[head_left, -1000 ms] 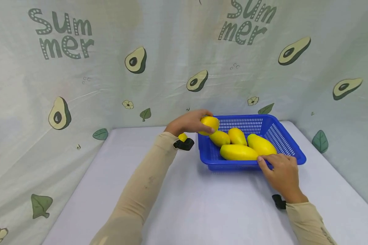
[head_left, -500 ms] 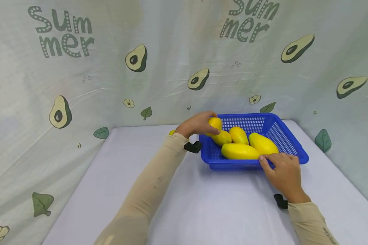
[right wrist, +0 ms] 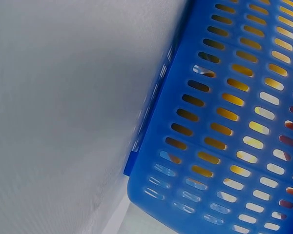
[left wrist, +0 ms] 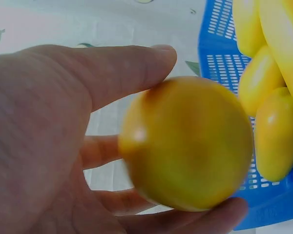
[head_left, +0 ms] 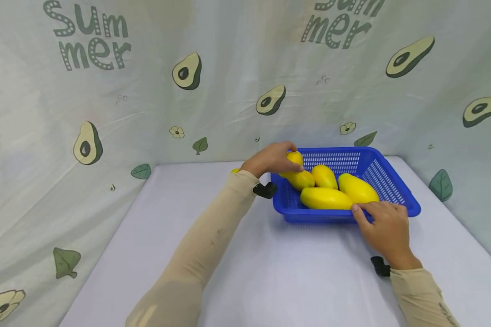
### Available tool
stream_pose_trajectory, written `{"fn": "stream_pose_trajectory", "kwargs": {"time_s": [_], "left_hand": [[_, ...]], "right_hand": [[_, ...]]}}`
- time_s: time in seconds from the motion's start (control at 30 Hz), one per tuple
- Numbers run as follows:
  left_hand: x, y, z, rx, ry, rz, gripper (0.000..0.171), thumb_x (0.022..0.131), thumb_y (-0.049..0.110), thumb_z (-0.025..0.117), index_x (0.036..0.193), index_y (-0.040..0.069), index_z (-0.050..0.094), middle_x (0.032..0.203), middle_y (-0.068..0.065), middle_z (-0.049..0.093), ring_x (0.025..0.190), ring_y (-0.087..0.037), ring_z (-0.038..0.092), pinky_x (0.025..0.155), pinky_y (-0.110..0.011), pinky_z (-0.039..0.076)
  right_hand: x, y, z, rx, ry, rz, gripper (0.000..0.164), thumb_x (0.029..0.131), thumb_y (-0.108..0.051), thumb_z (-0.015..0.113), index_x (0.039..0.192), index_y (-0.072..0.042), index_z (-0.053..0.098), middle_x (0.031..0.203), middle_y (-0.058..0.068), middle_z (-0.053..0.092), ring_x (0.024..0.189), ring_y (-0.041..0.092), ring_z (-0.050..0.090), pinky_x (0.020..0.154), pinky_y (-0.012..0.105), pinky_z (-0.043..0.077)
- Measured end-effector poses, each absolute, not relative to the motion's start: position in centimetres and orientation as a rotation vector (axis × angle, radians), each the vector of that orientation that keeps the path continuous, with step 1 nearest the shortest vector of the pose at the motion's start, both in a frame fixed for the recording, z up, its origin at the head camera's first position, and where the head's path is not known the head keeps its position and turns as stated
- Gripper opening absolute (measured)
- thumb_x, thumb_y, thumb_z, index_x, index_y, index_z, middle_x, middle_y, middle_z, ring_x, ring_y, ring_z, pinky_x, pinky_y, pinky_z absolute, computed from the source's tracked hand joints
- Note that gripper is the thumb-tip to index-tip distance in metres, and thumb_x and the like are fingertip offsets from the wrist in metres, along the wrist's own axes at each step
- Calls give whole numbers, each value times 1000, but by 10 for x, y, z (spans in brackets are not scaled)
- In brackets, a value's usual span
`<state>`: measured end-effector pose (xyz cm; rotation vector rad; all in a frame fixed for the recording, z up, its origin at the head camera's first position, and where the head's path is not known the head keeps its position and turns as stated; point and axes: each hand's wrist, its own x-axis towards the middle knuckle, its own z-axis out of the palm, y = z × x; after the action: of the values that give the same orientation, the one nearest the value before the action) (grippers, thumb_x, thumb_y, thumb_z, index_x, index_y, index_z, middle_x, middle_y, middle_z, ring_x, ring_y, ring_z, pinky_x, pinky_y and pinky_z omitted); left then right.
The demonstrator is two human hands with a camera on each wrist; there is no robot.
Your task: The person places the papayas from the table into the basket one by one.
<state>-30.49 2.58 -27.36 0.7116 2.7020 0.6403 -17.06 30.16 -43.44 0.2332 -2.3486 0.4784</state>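
My left hand (head_left: 272, 159) grips a yellow mango (head_left: 295, 158) over the back left corner of a blue plastic basket (head_left: 311, 217). In the left wrist view, thumb and fingers curl round the mango (left wrist: 188, 146), which looks rounded from this end. Several yellow fruits lie in the basket, among them a mango (head_left: 302, 180) just under the held one and a long fruit (head_left: 325, 198) along the front wall. At the front right, my right hand (head_left: 386, 227) holds the basket's rim. The right wrist view shows mostly the slotted basket wall (right wrist: 205, 117); that hand's grip is largely hidden.
Another yellow fruit (head_left: 235, 170) sits on the table behind my left wrist, mostly hidden. A white cloth covers the table (head_left: 180, 209). Behind it hangs a curtain (head_left: 221, 104) printed with avocados, meeting the table's back edge near the basket.
My left hand has moved right with the mango, farther over the basket's left end. The right hand stays at the front rim. The head view has shifted slightly.
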Motion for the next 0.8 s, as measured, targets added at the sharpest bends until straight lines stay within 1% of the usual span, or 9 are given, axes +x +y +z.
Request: {"fn": "stream_pose_trajectory", "kwargs": {"time_s": [0.17,0.23,0.3,0.47,0.63,0.8], "left_hand": [[-304,29,-262,708,2617,676,58,94,43,69,141,13,51,133,-4,57,95,-23,63,83,-35,55],[-305,28,-259,711,2609,676,57,95,43,67,140,13,52,132,-4,58,92,-24,65,83,-37,56],[-307,27,-258,733,2640,643,55,96,45,65,139,13,53,133,-4,58,96,-21,63,88,-38,55],[-315,16,-258,726,2737,559,51,98,48,61,135,14,56,136,-2,58,112,-17,56,97,-38,49],[-320,2,-262,684,2753,566,48,98,46,60,133,13,59,133,-3,59,112,-19,57,96,-39,50],[-328,-14,-269,733,2766,616,42,99,41,60,129,11,62,128,-5,63,109,-20,60,92,-37,52]], "right_hand": [[-171,305,-434,220,-2365,471,32,92,-27,66,98,4,75,91,23,72,92,44,62,85,58,35],[-171,306,-435,226,-2364,468,32,92,-27,67,98,4,75,91,23,72,92,44,62,85,58,35],[-170,306,-435,232,-2357,467,31,91,-26,68,97,4,75,91,23,72,92,44,63,84,58,35],[-169,305,-435,240,-2345,472,30,90,-26,68,97,3,75,91,23,72,93,45,63,83,57,35],[-169,305,-435,246,-2342,474,29,90,-25,68,97,2,75,91,22,72,93,45,63,83,58,35],[-169,306,-434,247,-2339,477,29,90,-25,68,97,3,75,91,22,72,93,44,63,83,58,35]]}}
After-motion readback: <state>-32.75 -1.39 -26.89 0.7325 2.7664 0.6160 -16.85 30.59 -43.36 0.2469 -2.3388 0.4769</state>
